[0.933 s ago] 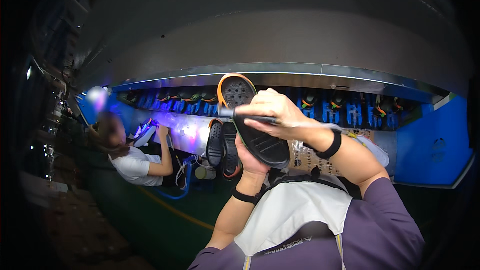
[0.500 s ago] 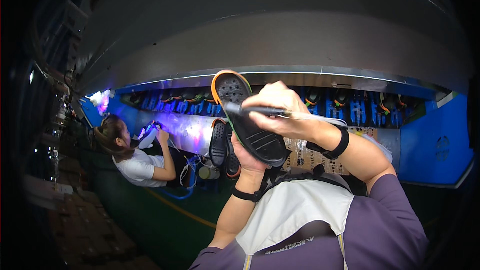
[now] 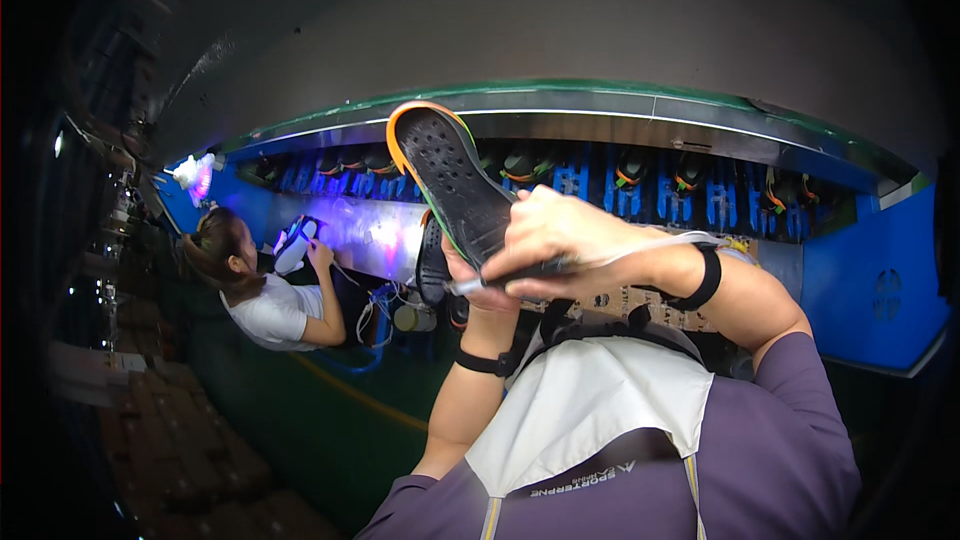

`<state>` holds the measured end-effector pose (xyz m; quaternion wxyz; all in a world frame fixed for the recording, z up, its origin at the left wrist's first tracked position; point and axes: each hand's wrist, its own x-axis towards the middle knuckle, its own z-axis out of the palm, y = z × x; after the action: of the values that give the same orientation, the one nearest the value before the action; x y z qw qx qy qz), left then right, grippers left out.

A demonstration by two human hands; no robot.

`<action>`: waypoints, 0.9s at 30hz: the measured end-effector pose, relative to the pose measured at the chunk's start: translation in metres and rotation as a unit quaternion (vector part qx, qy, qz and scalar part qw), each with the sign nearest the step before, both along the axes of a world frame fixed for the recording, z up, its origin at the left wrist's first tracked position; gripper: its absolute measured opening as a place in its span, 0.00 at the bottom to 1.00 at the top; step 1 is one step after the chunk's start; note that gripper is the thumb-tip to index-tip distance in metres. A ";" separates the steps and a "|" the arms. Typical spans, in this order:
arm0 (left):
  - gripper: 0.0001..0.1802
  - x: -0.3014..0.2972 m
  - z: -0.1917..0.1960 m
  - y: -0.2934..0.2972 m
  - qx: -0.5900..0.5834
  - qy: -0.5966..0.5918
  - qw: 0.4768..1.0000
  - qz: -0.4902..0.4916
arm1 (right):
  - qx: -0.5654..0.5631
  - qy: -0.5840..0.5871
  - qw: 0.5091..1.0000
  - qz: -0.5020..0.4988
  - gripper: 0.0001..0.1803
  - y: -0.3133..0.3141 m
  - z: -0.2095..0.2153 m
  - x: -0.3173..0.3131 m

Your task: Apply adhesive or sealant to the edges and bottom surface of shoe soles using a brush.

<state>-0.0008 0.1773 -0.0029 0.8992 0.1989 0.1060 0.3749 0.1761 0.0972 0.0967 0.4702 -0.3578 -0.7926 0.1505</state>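
A black shoe sole with an orange and green rim slants up and away in front of me. My left hand is closed round its near end from below, its fingers partly hidden by the sole. Over that near end my right hand grips a brush with a dark handle and a pale grey tip. The brush tip lies by the sole's near left edge, close to my left fingers. A thin clear tube runs back from the brush along my right wrist.
A long machine with a metal front edge spans the far side, several soles on blue holders beneath it. Another black sole stands left of mine. A co-worker holds a shoe part at the left. Brown cardboard lies below my right arm.
My right hand and the brush have moved from the sole's middle down to its near left edge. The sole has shifted slightly up and to the left in my left hand.
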 end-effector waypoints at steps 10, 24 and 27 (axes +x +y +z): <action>0.52 0.012 0.032 0.010 -0.019 -0.167 0.983 -0.071 | -0.044 -0.044 0.997 -0.055 0.19 -0.011 0.012 0.010; 0.52 0.001 0.052 0.038 0.057 -0.107 0.989 -0.086 | -0.052 -0.081 0.988 0.119 0.22 -0.026 0.024 0.018; 0.55 0.005 0.057 0.038 0.103 -0.096 0.986 -0.088 | -0.055 -0.131 0.989 -0.030 0.22 -0.026 0.024 0.022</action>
<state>0.0037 0.2153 0.0536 0.9095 0.2617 -0.0374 0.3207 0.1985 0.0712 0.1210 0.3461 -0.4235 -0.8267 0.1319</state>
